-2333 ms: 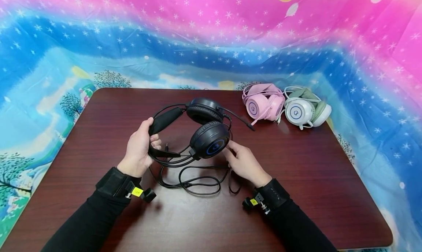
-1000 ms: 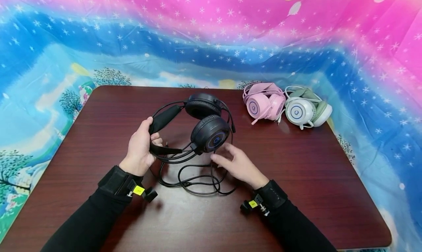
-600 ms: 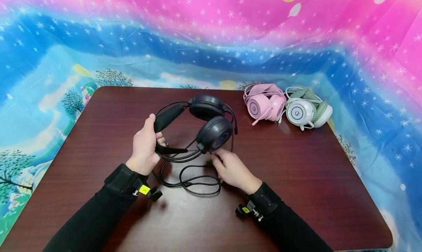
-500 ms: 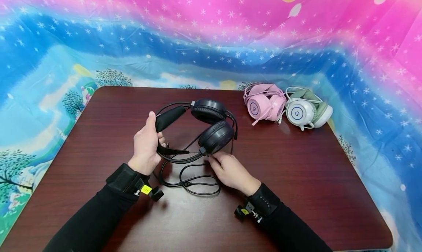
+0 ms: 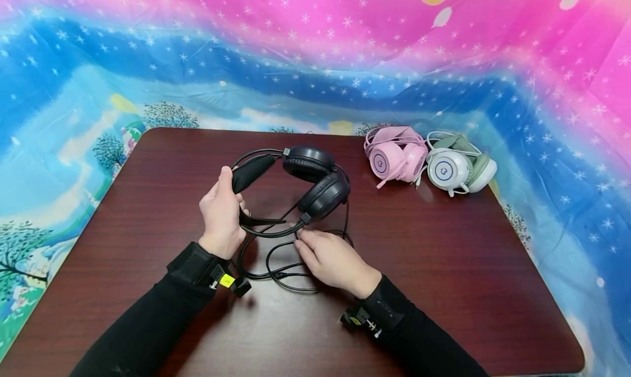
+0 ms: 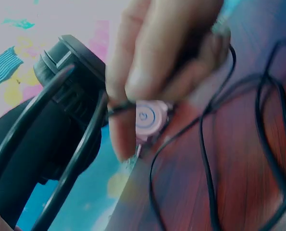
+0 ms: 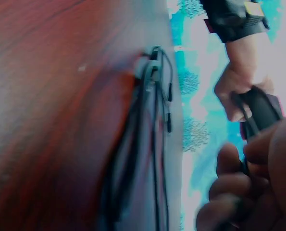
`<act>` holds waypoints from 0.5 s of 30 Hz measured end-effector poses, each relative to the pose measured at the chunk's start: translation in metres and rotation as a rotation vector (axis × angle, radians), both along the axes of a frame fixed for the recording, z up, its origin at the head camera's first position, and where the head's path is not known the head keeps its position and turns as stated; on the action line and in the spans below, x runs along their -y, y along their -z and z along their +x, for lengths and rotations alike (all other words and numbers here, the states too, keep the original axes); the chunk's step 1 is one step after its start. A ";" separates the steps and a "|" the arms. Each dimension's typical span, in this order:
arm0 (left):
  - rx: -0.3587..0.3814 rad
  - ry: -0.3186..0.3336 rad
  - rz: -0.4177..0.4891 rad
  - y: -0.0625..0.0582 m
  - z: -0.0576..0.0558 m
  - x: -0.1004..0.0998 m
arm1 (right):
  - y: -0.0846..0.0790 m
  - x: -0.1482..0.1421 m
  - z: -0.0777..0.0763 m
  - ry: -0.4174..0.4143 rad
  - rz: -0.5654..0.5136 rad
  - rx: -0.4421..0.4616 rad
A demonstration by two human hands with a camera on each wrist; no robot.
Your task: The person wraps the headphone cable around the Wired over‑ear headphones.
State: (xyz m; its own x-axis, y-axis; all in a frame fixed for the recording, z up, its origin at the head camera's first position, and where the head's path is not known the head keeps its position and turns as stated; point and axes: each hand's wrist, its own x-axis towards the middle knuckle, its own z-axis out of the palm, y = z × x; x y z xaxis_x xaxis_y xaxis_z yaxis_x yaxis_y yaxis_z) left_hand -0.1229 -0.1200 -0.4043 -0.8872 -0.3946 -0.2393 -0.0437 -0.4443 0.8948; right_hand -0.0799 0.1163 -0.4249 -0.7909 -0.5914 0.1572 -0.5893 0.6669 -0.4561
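Observation:
My left hand (image 5: 221, 218) grips the headband of a black headset (image 5: 325, 196), holding it above the table with the padded earcups toward the right. Just below the nearer earcup, my right hand (image 5: 335, 259) pinches the headset's thin black cable (image 5: 281, 276) between thumb and fingers. Blurred right fingers (image 6: 152, 62) close on that cable beside an earcup (image 6: 80, 96) in the left wrist view. Loops of cable lie on the table beneath. In the right wrist view, the cable bundle (image 7: 133, 130) and its plug ends (image 7: 169, 122) show. The microphone boom is mostly hidden behind the earcups.
At the back right of the dark wooden table (image 5: 443, 289) sit a pink headset (image 5: 394, 155) and a white-green headset (image 5: 458, 163), side by side with their cables wound round them. A printed cloth (image 5: 296, 48) hangs behind the table.
The headset has turned, so the near earcup's logo no longer shows and the boom has swung behind the cups. My right hand has moved left and down below the earcup; my left shifted slightly right.

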 end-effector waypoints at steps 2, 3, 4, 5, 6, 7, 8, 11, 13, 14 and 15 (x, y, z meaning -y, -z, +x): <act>-0.091 -0.042 -0.091 0.000 0.001 0.002 | -0.005 -0.003 0.001 -0.040 -0.022 0.015; -0.141 -0.064 -0.138 0.000 0.001 0.003 | -0.008 -0.004 0.002 -0.063 -0.042 0.029; -0.187 -0.080 -0.174 -0.001 0.002 0.004 | -0.010 -0.006 0.002 -0.082 -0.063 0.044; -0.223 -0.093 -0.194 -0.003 0.002 0.005 | -0.012 -0.008 0.003 -0.102 -0.080 0.055; -0.244 -0.104 -0.209 -0.004 0.002 0.006 | -0.015 -0.010 0.004 -0.125 -0.095 0.066; -0.257 -0.113 -0.216 -0.005 0.003 0.007 | -0.017 -0.010 0.005 -0.151 -0.103 0.077; -0.271 -0.117 -0.222 -0.005 0.002 0.007 | -0.019 -0.010 0.006 -0.180 -0.107 0.087; -0.321 -0.145 -0.287 -0.005 0.001 0.005 | -0.029 -0.010 0.010 -0.279 -0.089 0.114; -0.376 -0.157 -0.400 -0.004 0.000 0.005 | -0.040 -0.013 0.012 -0.331 -0.098 0.126; -0.399 -0.157 -0.461 -0.004 0.001 0.005 | -0.047 -0.016 0.011 -0.344 -0.100 0.124; -0.407 -0.155 -0.511 -0.004 0.002 0.006 | -0.053 -0.020 0.010 -0.349 -0.108 0.122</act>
State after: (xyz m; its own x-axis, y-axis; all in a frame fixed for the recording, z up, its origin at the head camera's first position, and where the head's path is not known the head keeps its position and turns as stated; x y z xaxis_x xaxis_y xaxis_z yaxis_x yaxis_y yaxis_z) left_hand -0.1208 -0.1256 -0.4002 -0.7913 -0.4990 0.3534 0.3719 0.0660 0.9259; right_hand -0.0700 0.1364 -0.3715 -0.5614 -0.8137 0.1505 -0.7094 0.3795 -0.5939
